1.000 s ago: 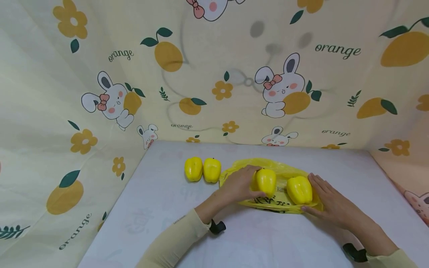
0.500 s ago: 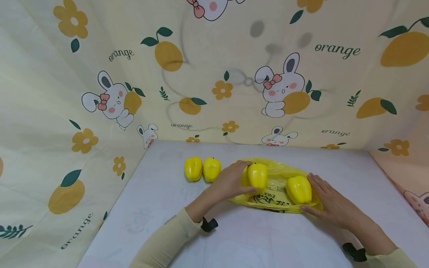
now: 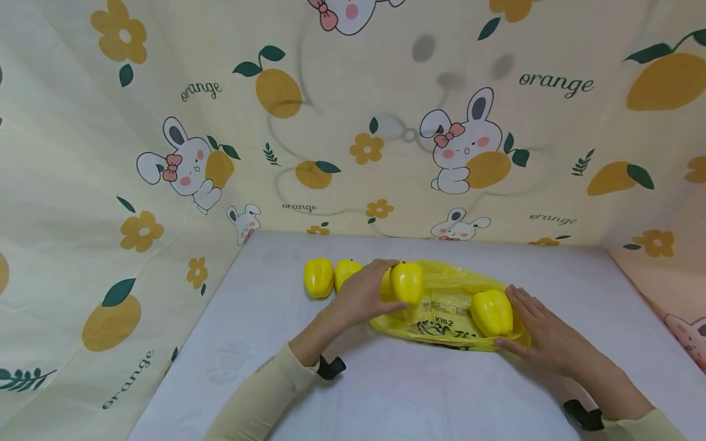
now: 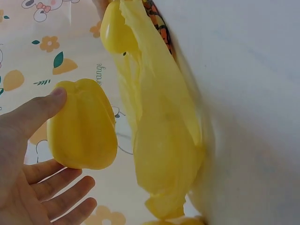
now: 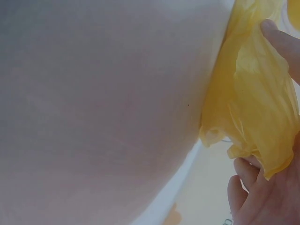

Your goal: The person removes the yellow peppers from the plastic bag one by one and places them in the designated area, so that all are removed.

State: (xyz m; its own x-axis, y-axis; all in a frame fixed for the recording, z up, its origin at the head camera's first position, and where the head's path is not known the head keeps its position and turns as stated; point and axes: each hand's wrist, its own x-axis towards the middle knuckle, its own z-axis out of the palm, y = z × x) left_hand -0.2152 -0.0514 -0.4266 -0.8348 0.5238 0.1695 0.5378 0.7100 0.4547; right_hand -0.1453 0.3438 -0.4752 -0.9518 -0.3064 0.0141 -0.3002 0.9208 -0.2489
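Observation:
Between thumb and fingers, my left hand (image 3: pixel 361 293) grips a yellow bell pepper (image 3: pixel 407 283) over the left part of a yellow plastic bag (image 3: pixel 452 275). The left wrist view shows this pepper (image 4: pixel 83 126) raised beside the bag (image 4: pixel 164 122). A second yellow pepper (image 3: pixel 493 312) lies at the bag's right end. Against that end rests my right hand (image 3: pixel 551 337), fingers extended, thumb at the front edge. In the right wrist view the thumb (image 5: pixel 281 40) touches the crumpled bag (image 5: pixel 255 89), with the other fingers on its far side.
Two more yellow peppers stand left of the bag: one (image 3: pixel 318 278) in plain sight, the other (image 3: pixel 346 269) partly hidden by my left hand. Behind the white tabletop (image 3: pixel 265 318) hangs a printed cloth (image 3: pixel 342 79) with rabbits and oranges.
My left hand has moved left and slightly up with the pepper, from the bag's middle to its left part. The right hand and the pepper beside it have stayed put.

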